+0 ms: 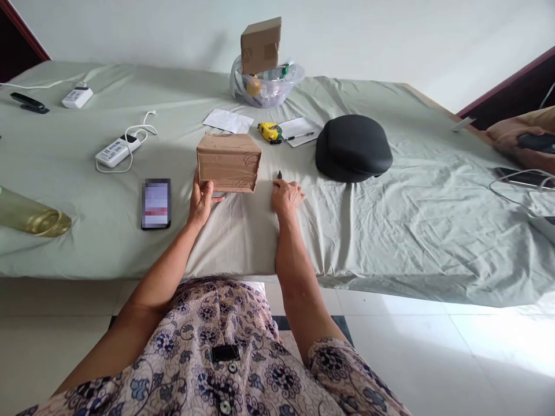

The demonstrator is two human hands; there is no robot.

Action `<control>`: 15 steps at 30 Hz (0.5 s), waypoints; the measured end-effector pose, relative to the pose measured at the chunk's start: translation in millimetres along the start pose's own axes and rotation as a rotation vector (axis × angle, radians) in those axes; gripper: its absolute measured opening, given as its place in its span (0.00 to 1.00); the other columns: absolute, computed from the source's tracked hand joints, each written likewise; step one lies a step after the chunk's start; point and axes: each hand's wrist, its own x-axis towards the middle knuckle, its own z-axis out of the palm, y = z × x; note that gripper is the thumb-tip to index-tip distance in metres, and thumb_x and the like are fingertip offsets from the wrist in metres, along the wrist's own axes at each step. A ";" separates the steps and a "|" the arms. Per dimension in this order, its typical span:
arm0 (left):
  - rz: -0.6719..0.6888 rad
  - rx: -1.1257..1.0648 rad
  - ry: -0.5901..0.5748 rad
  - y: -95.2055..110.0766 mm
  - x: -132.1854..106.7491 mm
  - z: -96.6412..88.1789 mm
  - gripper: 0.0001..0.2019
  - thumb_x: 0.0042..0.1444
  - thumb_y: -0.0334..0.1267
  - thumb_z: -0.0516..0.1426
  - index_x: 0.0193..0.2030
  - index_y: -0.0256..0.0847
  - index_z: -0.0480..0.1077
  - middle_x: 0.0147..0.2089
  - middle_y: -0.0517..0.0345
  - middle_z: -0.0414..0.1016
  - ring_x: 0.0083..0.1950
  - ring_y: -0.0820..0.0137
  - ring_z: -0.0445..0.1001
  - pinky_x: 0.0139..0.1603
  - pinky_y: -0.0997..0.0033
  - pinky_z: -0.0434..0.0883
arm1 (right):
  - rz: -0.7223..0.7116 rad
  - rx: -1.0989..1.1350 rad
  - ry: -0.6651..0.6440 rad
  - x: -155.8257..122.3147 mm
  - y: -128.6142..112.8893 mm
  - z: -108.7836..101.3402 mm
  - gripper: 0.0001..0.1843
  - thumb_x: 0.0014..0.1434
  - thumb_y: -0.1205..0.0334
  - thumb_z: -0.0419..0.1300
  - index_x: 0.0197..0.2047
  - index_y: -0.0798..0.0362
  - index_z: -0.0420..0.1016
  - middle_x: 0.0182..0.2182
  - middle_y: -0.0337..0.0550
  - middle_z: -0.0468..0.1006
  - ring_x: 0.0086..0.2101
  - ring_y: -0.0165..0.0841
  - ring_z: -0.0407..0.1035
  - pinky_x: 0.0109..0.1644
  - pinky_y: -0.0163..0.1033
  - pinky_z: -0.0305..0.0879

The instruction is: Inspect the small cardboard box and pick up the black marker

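My left hand [202,202] grips a small brown cardboard box [229,167] at its lower left corner, thumb on the near face and fingers underneath. Scribbled dark lines mark the box's right side. To the right of it, my right hand [288,196] is low over the cloth with curled fingers, closed on a black marker [280,174]; only the marker's dark end shows beyond the fingers. Behind the hands lie a yellow tape measure [269,132], a white paper sheet [228,121] and a pen [300,136] on another sheet.
A black hard case [354,147] stands right of my right hand. At the back, a plastic basket [277,92] carries another cardboard box [261,45]. Leftward are a phone [156,204], power strips [118,151] and a bottle [34,216]. Another person's hand [522,136] shows at far right.
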 end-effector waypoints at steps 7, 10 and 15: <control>-0.005 -0.009 0.027 -5.6 1.1 -1.3 0.45 0.55 0.75 0.55 0.74 0.55 0.55 0.60 0.47 0.70 0.61 0.56 0.74 0.42 0.62 0.86 | -0.217 0.529 0.041 -0.5 -12.0 -1.1 0.26 0.66 0.54 0.48 0.60 0.52 0.76 0.47 0.50 0.78 0.50 0.42 0.73 0.63 0.56 0.68; 0.009 -0.029 0.032 -1.1 -0.8 0.2 0.45 0.56 0.74 0.56 0.74 0.55 0.56 0.66 0.45 0.68 0.65 0.52 0.72 0.41 0.61 0.86 | -0.351 0.646 0.149 -9.9 -18.7 -6.6 0.27 0.67 0.49 0.48 0.65 0.46 0.70 0.51 0.49 0.75 0.53 0.42 0.73 0.64 0.55 0.69; 0.034 -0.024 0.021 6.8 -4.7 1.4 0.42 0.60 0.70 0.55 0.76 0.56 0.53 0.71 0.47 0.65 0.68 0.51 0.70 0.41 0.61 0.86 | -0.429 0.669 0.244 -43.9 -32.0 -12.1 0.30 0.68 0.36 0.47 0.62 0.44 0.69 0.48 0.51 0.72 0.54 0.49 0.72 0.65 0.64 0.67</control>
